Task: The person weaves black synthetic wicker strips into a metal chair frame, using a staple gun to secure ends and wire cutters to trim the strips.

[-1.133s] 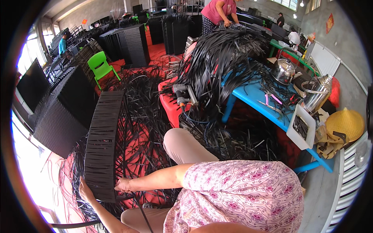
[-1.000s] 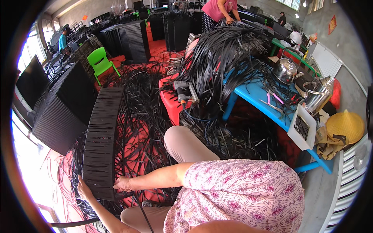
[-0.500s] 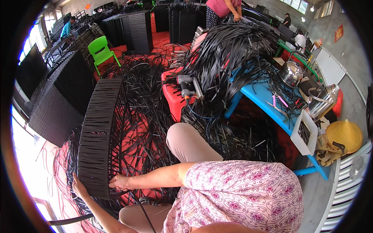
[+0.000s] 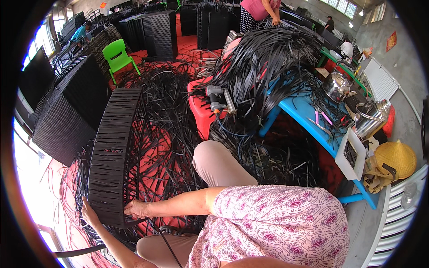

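A long black frame (image 4: 111, 156), wound crosswise with flat plastic strips, stands tilted in front of me at the left. My left hand (image 4: 90, 215) grips its left edge near the lower end, thumb side up; some fingers are hidden. At the opposite lower edge, my right hand (image 4: 136, 209) is closed in a pinch on a flat black strip. The strip's exact path between the fingers is hard to see. One strip length (image 4: 167, 243) hangs down from beside my right hand, and another strip (image 4: 80, 252) passes by my left forearm toward the lower left.
Loose black strips (image 4: 167, 98) cover much of the red floor. A red stool (image 4: 201, 109) carries a nail gun (image 4: 216, 99). Pliers, a kettle (image 4: 336, 85) and a white tray (image 4: 344, 161) are on the blue table (image 4: 304, 111). A green chair (image 4: 119, 60) and woven panels (image 4: 67, 120) stand left.
My hands keep their places on the frame, shifting slightly left with it. The view has moved a little. At the far left, the person in blue bends lower.
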Tool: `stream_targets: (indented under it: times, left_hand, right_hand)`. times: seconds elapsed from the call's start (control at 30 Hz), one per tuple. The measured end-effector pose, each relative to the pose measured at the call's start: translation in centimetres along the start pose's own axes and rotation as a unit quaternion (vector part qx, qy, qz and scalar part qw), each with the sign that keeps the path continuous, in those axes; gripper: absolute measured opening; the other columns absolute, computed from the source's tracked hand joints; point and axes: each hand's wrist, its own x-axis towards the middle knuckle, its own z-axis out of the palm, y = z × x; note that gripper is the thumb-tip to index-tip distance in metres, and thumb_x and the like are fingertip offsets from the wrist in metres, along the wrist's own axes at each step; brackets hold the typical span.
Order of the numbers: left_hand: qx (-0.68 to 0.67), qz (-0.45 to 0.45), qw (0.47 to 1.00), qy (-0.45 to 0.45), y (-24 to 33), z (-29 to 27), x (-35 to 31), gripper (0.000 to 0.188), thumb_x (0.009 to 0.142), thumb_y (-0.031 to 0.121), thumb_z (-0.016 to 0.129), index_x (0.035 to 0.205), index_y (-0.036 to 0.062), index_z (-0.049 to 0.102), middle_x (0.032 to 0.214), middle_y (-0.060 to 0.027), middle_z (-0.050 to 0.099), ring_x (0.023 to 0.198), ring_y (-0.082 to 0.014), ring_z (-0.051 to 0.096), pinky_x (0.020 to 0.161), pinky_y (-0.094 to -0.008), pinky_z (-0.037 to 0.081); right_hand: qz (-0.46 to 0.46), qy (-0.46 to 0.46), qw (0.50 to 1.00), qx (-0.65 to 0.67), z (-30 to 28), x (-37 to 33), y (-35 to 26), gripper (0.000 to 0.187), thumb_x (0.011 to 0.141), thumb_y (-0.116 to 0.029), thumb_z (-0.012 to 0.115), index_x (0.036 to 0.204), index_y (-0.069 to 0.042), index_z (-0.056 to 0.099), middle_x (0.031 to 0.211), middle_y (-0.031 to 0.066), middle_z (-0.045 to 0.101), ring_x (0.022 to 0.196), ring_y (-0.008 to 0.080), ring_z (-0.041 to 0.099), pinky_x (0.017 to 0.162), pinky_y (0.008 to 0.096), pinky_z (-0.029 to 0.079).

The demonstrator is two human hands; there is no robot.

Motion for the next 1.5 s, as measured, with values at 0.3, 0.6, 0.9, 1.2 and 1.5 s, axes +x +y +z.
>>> stream_targets:
  times: [0.3,0.6,0.9,1.2,1.5]
  left_hand:
    - [-0.012,0.049,0.999,0.012,-1.2,0.5,0.4,0.081,0.093,0.068,0.036,0.104,-0.0053,0.070,0.096,-0.0295,0.066,0.093,-0.0431,0.061,0.085,-0.0500,0.042]
    - [-0.031,0.026,0.999,0.011,0.0,0.0,-0.2,0.083,0.092,0.069,0.037,0.104,-0.0052,0.070,0.099,-0.0286,0.067,0.095,-0.0416,0.061,0.087,-0.0489,0.043]
    - [-0.015,0.004,1.000,-0.007,-0.1,-0.5,0.1,0.083,0.092,0.070,0.036,0.105,-0.0046,0.070,0.100,-0.0274,0.067,0.095,-0.0406,0.062,0.088,-0.0482,0.043]
    - [-0.016,0.005,1.000,-0.012,0.0,-0.4,0.1,0.082,0.092,0.069,0.037,0.103,-0.0053,0.070,0.100,-0.0274,0.066,0.095,-0.0405,0.061,0.087,-0.0481,0.043]
    - [-0.003,0.036,0.999,-0.007,-1.9,0.3,1.2,0.078,0.095,0.064,0.037,0.104,-0.0057,0.070,0.099,-0.0299,0.066,0.095,-0.0442,0.060,0.085,-0.0489,0.043]
  right_hand:
    - [0.012,0.008,1.000,0.000,0.4,-0.6,-0.6,0.020,0.090,-0.029,0.065,0.079,-0.014,0.058,0.051,-0.0039,0.041,0.036,0.0058,0.028,0.033,0.0253,0.018]
    - [-0.006,0.007,1.000,-0.001,0.1,0.0,0.1,0.020,0.090,-0.030,0.066,0.082,-0.013,0.058,0.050,-0.0029,0.043,0.035,0.0062,0.029,0.033,0.0262,0.019]
    - [-0.016,0.013,1.000,-0.011,0.5,-0.1,-0.1,0.023,0.090,-0.028,0.064,0.074,-0.013,0.056,0.048,-0.0033,0.041,0.035,0.0068,0.029,0.033,0.0268,0.018]
    - [-0.016,0.009,1.000,-0.014,0.4,-0.3,-0.3,0.021,0.090,-0.027,0.063,0.075,-0.013,0.058,0.048,-0.0034,0.040,0.034,0.0066,0.029,0.033,0.0267,0.019]
    - [-0.015,-0.006,1.000,-0.001,0.5,-0.5,-0.5,0.020,0.090,-0.026,0.063,0.076,-0.013,0.058,0.049,-0.0027,0.042,0.033,0.0064,0.031,0.032,0.0266,0.019]
